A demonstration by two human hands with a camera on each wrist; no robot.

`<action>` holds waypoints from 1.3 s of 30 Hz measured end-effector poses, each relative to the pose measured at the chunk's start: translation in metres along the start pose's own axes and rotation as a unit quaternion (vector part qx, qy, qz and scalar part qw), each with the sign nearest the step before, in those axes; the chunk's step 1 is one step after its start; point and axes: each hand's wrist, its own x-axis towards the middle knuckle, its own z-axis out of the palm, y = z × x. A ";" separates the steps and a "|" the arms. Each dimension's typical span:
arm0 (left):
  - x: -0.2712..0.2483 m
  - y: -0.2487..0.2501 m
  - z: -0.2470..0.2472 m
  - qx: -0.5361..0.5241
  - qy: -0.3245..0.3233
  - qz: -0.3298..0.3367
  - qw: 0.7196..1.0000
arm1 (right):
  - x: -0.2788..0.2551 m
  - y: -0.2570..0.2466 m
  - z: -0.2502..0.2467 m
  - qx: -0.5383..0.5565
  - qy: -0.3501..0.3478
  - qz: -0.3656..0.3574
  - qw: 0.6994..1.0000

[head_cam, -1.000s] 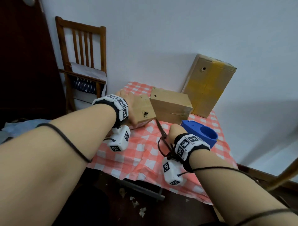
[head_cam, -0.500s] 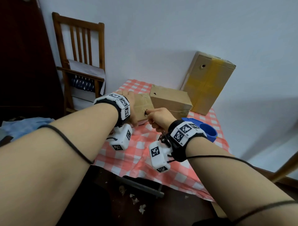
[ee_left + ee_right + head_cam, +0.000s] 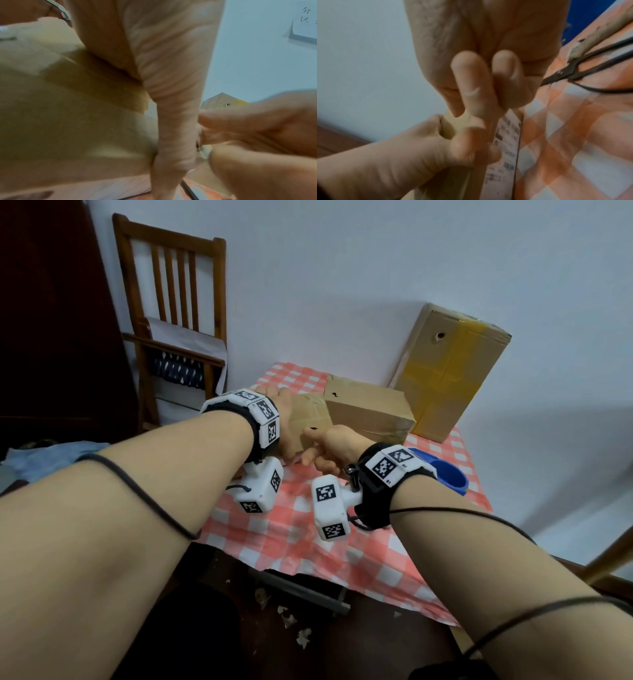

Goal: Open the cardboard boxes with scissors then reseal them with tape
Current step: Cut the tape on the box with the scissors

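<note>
Hands meet at the small box [image 3: 308, 419] on the checked table [image 3: 301, 529] overhead, left hand [image 3: 281, 422] clamped round it as a brace, while the right wrist view shows right hand [image 3: 481, 75] fingers curled at its edge, scissors [image 3: 583, 73] lying aside.

wall [image 3: 342, 268]: white | wooden chair [image 3: 171, 302]: left | floor [image 3: 376, 645]: dark

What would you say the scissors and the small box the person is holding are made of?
Scissors: dark, matte metal, judging by the thin wire-like handle loops and pivot rivet.
Small box: brown corrugated cardboard, matte, with glossy tape strips and a printed paper label on one face.
</note>
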 end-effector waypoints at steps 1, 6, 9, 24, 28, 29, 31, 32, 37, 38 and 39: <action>0.000 0.000 0.001 0.003 -0.001 0.006 1.000 | 0.004 0.000 0.005 -0.010 -0.005 0.015 1.000; -0.005 -0.001 0.003 0.000 0.017 0.012 1.000 | 0.017 0.004 0.011 0.087 0.003 0.029 0.996; -0.005 -0.001 -0.001 -0.007 0.005 0.002 1.000 | 0.020 0.007 0.008 0.180 -0.005 0.001 0.984; -0.001 0.000 -0.001 -0.050 0.015 -0.011 0.999 | 0.014 0.010 0.007 0.099 0.134 -0.060 0.984; 0.001 -0.003 0.001 -0.020 0.021 -0.012 1.000 | 0.013 0.012 0.011 0.132 0.165 -0.073 0.975; 0.000 -0.004 0.001 -0.021 0.020 0.001 1.000 | 0.013 0.013 0.012 0.141 0.170 -0.081 0.972; 0.001 -0.005 0.002 -0.026 0.021 0.005 0.999 | 0.014 0.016 0.013 0.162 0.178 -0.092 0.966; 0.001 -0.006 0.002 -0.028 0.027 0.007 0.999 | 0.015 0.017 0.013 0.183 0.177 -0.091 0.963; 0.003 -0.007 -0.001 -0.017 0.004 0.015 1.000 | 0.019 0.019 0.013 0.321 0.151 -0.063 0.933; 0.003 -0.006 -0.001 -0.015 0.003 0.019 1.000 | 0.017 0.018 0.013 0.309 0.159 -0.065 0.935; 0.003 -0.006 -0.001 -0.014 0.001 0.019 1.000 | 0.014 0.017 0.012 0.281 0.169 -0.068 0.942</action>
